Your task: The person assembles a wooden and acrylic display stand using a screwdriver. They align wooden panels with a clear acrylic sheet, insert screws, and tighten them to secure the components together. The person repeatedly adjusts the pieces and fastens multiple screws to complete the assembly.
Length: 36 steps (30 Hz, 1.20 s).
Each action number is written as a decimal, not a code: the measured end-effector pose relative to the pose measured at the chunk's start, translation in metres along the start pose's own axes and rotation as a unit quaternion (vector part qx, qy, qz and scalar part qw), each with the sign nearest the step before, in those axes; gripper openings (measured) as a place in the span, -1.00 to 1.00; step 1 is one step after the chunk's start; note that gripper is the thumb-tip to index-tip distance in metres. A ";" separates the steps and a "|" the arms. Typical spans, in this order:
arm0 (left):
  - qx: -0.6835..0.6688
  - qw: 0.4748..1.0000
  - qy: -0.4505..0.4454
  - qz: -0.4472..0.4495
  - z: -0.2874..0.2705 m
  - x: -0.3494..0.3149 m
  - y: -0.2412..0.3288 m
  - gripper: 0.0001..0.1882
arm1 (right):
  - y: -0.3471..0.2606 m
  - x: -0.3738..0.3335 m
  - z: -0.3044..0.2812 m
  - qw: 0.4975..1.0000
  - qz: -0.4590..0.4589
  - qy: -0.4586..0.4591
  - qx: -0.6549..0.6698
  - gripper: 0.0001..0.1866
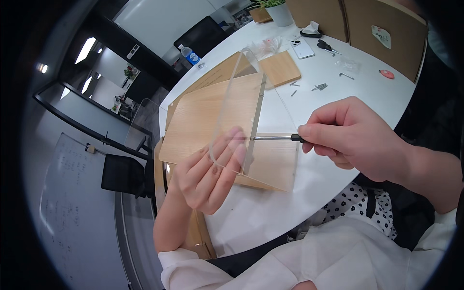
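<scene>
In my right hand (355, 135) is a screwdriver (278, 138), pinched by its short black handle. The metal shaft points left, and its tip meets the long edge of a light wooden board (212, 106). My left hand (210, 169) is closed around the near part of a clear plastic panel (237, 92), fingers together against it and the board's edge. Through the clear plastic, the fingertips show beside the screwdriver tip. A second wooden piece (273, 162) lies under and right of the board. Any screw at the tip is too small to make out.
On the white round table (328, 92) lie loose screws (319, 87), a hex key (346, 76), a small wooden block (280, 68), a phone (302, 48), a black-handled tool (326, 46) and a red tag (386, 74). A water bottle (189, 54) and large cardboard box (382, 38) stand farther back.
</scene>
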<state>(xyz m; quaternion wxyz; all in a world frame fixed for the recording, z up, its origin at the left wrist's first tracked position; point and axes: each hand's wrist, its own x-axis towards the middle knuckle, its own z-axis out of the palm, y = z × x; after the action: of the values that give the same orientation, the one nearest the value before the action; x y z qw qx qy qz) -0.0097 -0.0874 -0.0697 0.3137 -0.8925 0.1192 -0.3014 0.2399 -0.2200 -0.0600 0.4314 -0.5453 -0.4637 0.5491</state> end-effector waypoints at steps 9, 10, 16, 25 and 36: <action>-0.005 1.000 0.004 -0.001 0.000 -0.001 -0.004 -0.78 | 0.025 0.005 0.001 0.889 -0.363 0.091 -0.264 -0.87; -0.005 1.000 0.006 -0.002 0.000 0.000 -0.003 -0.78 | 0.030 0.007 -0.001 0.801 -0.466 0.140 -0.348 -0.90; -0.003 1.000 0.011 0.004 0.001 0.004 -0.004 -0.79 | 0.040 0.017 -0.004 0.435 -0.617 0.259 -0.602 -0.85; -0.006 1.000 -0.010 0.001 -0.001 0.004 -0.002 -0.80 | 0.026 -0.001 0.003 0.693 -0.472 0.132 -0.529 -0.86; 0.002 1.000 -0.015 0.006 0.000 0.005 -0.002 -0.79 | 0.019 -0.005 0.006 0.911 -0.301 0.085 -0.268 -0.81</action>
<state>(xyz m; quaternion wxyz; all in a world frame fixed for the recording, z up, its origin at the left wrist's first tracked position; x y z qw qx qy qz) -0.0057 -0.0882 -0.0657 0.3191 -0.8954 0.1197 -0.2865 0.2349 -0.2285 -0.0777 0.4520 -0.5197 -0.6968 0.2001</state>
